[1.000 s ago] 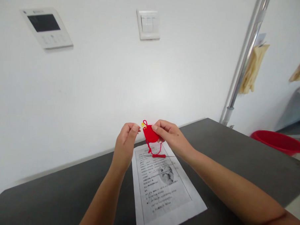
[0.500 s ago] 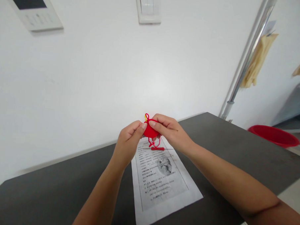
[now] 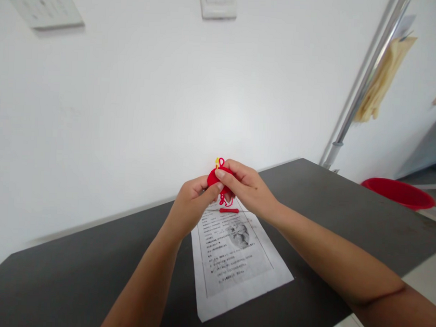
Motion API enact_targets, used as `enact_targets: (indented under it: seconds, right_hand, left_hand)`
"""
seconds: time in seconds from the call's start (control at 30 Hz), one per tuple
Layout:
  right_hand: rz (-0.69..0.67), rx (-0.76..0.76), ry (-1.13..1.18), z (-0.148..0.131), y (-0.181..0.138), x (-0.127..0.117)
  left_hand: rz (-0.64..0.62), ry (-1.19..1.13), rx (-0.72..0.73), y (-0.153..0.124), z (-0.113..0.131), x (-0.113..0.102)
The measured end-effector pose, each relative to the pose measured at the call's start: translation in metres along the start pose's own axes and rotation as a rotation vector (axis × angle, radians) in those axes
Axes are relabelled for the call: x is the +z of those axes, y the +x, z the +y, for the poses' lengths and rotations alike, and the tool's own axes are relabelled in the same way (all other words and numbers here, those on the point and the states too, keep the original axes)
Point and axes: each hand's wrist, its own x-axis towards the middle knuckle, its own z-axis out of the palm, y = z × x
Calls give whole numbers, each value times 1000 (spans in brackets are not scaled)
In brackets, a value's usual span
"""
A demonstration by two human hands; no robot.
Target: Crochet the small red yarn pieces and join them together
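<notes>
Both hands hold a small rounded red crochet piece [image 3: 212, 177] above the far end of a printed sheet [image 3: 244, 290]. My left hand [image 3: 191, 201] pinches its left and lower edge, thumb in front. Across its right side lies the thumb of my right hand [image 3: 248, 186], with the fingers bent behind and partly hidden. At the top a red yarn loop [image 3: 221, 161] sticks up beside a small yellow clip [image 3: 217, 162], which looks like a stitch marker. Red yarn [image 3: 222, 200] dangles below. A crochet hook with a red grip [image 3: 229, 211] lies on the sheet, thin metal showing at both ends.
The dark tabletop [image 3: 90, 273] meets a white wall [image 3: 134, 92] at the back. A metal pole [image 3: 370, 73] stands at the right, with yellowish gloves [image 3: 384, 81] hanging behind it. Beyond the table's right side is a red basin [image 3: 397, 193].
The crochet piece has turned slightly in the hands, and the left thumb has moved from its upper left to its lower edge. The view has tilted down a little.
</notes>
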Motion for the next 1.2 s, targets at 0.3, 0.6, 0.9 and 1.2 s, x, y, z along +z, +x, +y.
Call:
enact_targets:
  seconds: [0.3, 0.6, 0.9, 1.2]
  right_hand:
    - [-25, 19, 26, 1, 0, 2]
    - [-52, -13, 63, -1, 1, 1]
    - [-61, -24, 42, -2, 1, 1]
    - [-66, -26, 46, -1, 1, 2]
  left_hand:
    - [-129, 24, -30, 1, 3, -5]
    - [-113, 31, -17, -3, 4, 0]
    - [-126, 17, -19, -3, 6, -1]
    - [-132, 36, -27, -3, 6, -1]
